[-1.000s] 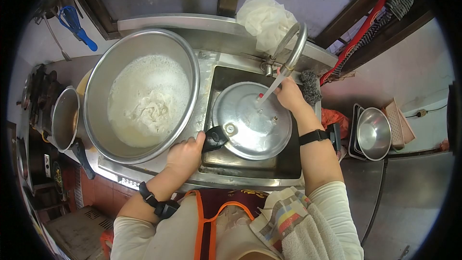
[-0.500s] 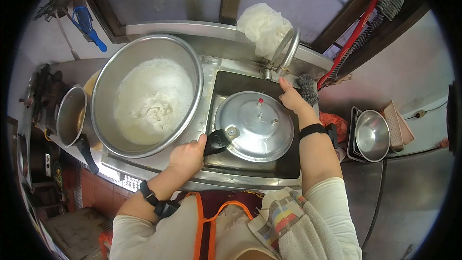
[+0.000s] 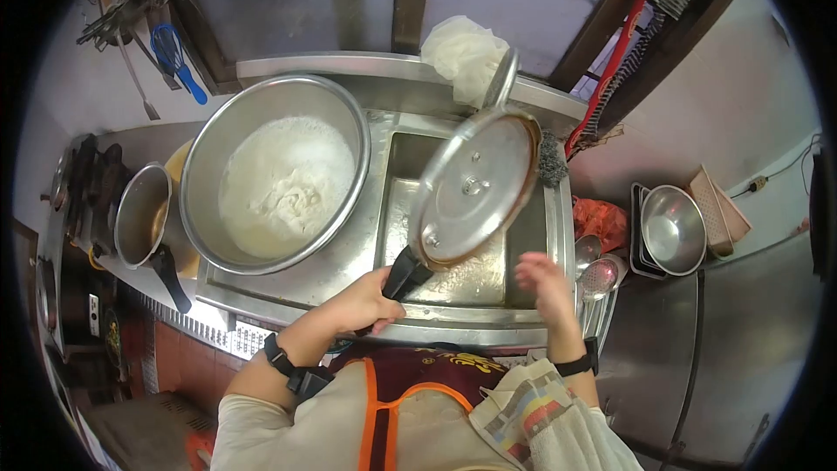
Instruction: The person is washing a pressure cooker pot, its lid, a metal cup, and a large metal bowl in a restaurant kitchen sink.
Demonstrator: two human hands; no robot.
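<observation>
My left hand (image 3: 368,303) is closed round the black handle of a pressure cooker lid (image 3: 471,187). The round metal lid is raised and tilted over the sink (image 3: 445,292), with its inner face and brownish rim towards me. Over the sink's front right corner, my right hand (image 3: 542,283) is open, apart from the lid, its fingers slightly blurred. To the left, a large metal basin (image 3: 350,196) holds cloudy liquid with a pale mass in it. The upper part of the lid hides part of the faucet (image 3: 503,78).
A pot with a black handle (image 3: 144,218) stands left of the basin. White mesh cloth (image 3: 462,51) hangs behind the faucet. A dark scrubber (image 3: 551,161) sits at the sink's right rim, near a red bag (image 3: 600,225), a skimmer (image 3: 599,279) and a steel bowl (image 3: 673,231).
My left hand has lifted and tilted the lid, turning its inner side to view. My right hand has come back from near the faucet to the sink's front right.
</observation>
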